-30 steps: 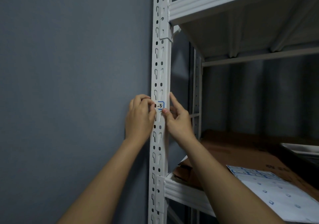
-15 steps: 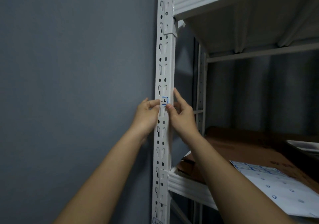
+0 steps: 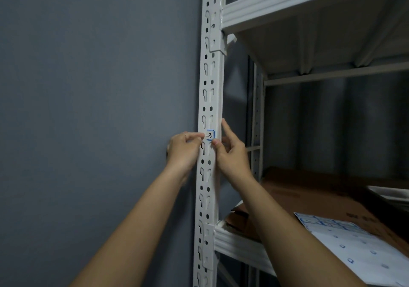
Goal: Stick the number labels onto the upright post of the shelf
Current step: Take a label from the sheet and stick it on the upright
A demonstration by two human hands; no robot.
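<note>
Grey wall (image 3: 88,87) behind; both hands (left (image 3: 183,151), right (image 3: 230,156)) pinch the label (image 3: 210,134) against the post (image 3: 210,76).

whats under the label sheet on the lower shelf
The label sheet lies on flattened brown cardboard, which rests on the lower shelf. The shelf surface beneath is covered, so anything else under there cannot be seen.
</note>
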